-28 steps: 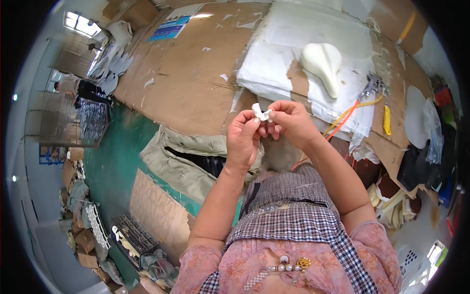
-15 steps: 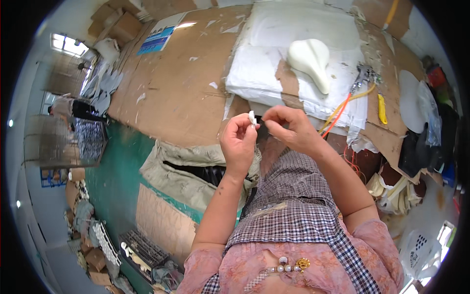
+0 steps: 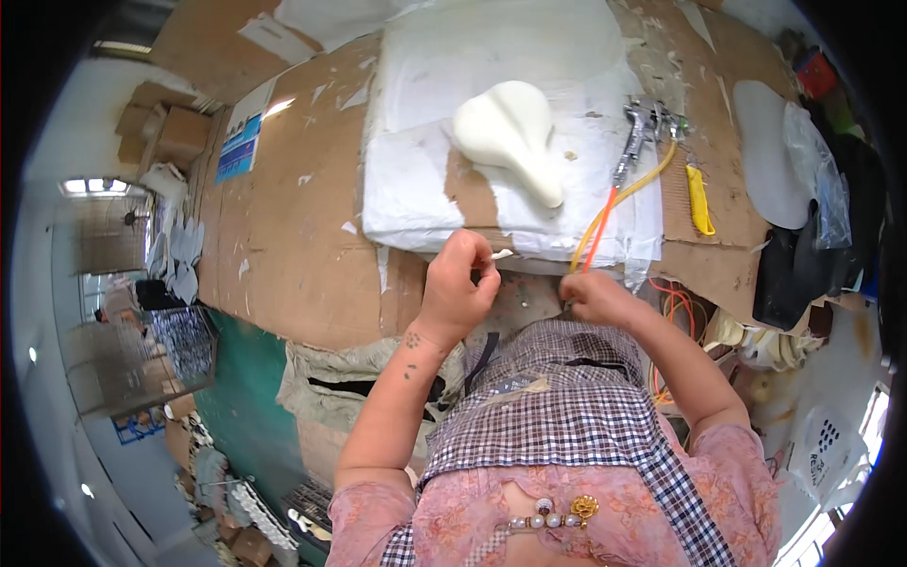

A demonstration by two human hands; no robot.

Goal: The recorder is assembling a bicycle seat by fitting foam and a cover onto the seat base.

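Note:
My left hand (image 3: 459, 285) is closed, with a small white scrap (image 3: 502, 253) pinched between thumb and fingers, just off the front edge of the work table. Beyond it lies a cream-white bicycle saddle (image 3: 508, 132) on a white-covered pad (image 3: 406, 194). My right hand (image 3: 601, 297) is curled closed in front of the table edge, close to where an orange hose (image 3: 606, 219) and a yellow hose (image 3: 631, 192) hang down. Anything in its fingers is hidden. Both hoses lead to a metal spray gun (image 3: 646, 125) right of the saddle.
A yellow-handled cutter (image 3: 699, 200) lies on the cardboard (image 3: 283, 227) covering the table. At the right are a grey flat sheet (image 3: 773, 142), a clear plastic bag (image 3: 820, 175) and black material (image 3: 798, 283). Grey-green cloth (image 3: 331, 364) hangs below, over a green floor (image 3: 248, 387).
My hands have parted: the right went down and right toward the hoses, while the left stays closed on the white scrap. The view has shifted, so the saddle appears further left.

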